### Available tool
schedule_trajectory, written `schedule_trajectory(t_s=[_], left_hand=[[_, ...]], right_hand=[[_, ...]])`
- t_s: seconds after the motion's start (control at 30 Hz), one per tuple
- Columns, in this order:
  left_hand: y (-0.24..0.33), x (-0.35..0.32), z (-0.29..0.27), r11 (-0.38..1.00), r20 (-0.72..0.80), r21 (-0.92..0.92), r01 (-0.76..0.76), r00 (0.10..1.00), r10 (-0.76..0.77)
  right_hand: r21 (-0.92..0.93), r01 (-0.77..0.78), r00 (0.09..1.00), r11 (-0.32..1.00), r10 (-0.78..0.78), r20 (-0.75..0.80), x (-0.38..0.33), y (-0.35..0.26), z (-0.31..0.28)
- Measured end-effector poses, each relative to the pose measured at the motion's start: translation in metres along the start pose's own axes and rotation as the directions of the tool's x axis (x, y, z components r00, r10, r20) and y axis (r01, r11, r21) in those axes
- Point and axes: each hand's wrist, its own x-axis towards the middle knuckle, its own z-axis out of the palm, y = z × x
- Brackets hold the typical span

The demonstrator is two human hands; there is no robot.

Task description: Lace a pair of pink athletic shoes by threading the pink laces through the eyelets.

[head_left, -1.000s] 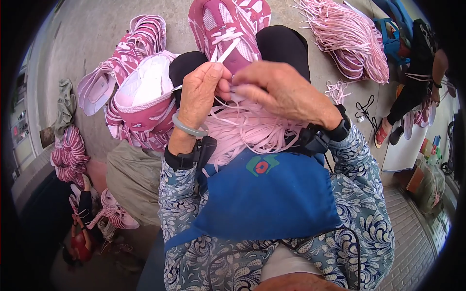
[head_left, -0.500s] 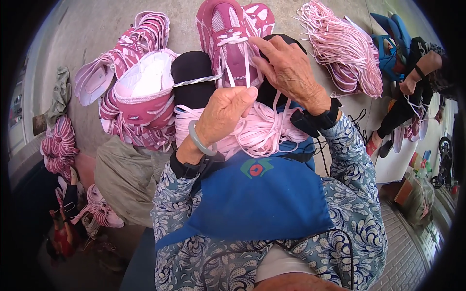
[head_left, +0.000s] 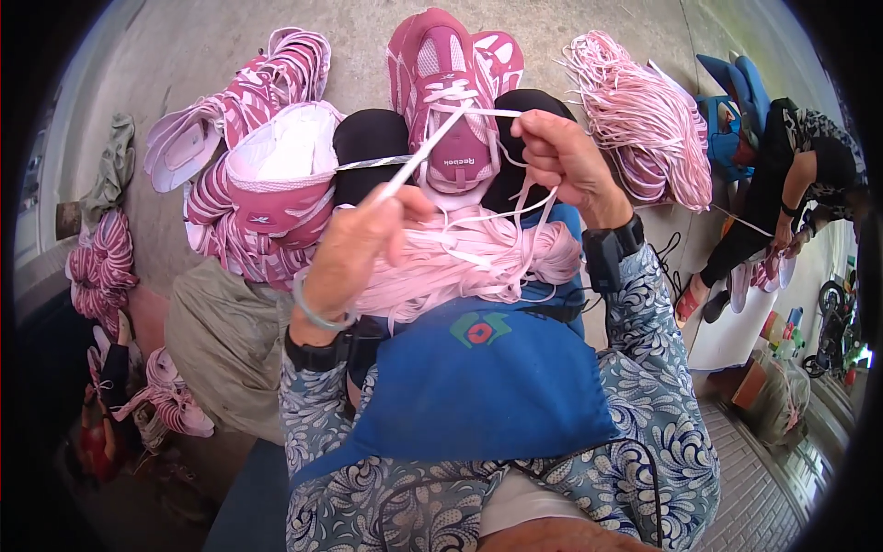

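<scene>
A pink and white shoe upper (head_left: 457, 143) rests between my black-clad knees, its toe pointing away from me. White laces run through its eyelets. My left hand (head_left: 354, 253), somewhat blurred, is closed on one shoelace (head_left: 425, 149), pulled taut toward me and to the left. To the right of the upper, my right hand (head_left: 566, 161) pinches the other lace (head_left: 497, 112), which stretches sideways from the same eyelets. A loose end loops below my right fingers. Under my hands, a bundle of pale pink laces (head_left: 441, 267) lies across my lap, above the blue apron (head_left: 487, 396).
Strung stacks of pink uppers (head_left: 285, 78) and a white-lined upper (head_left: 276, 193) lie at left beside a grey-green cloth (head_left: 221, 340). A big lace bundle (head_left: 635, 120) lies on the floor at right. Another person (head_left: 800, 184) sits at far right, handling pink shoe pieces.
My hands have spread apart: the left moved down and left with its lace, the right moved slightly right and down, drawing its lace sideways. The upper appears slightly lower in view.
</scene>
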Motion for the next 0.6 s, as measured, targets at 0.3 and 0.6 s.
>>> schedule_trajectory(t_s=[0.3, 0.6], left_hand=[[0.006, -0.181, -0.193, 0.509, -0.67, -0.579, -0.637, 0.727, 0.146], [0.044, -0.401, -0.308, 0.582, -0.975, 0.167, -0.796, -0.223, -0.025]], right_hand=[[0.317, 0.06, 0.997, 0.946, -0.069, 0.017, 0.026, -0.017, -0.079], [0.135, 0.248, 0.901, 0.959, -0.178, -0.395, 0.068, -0.018, -0.117]])
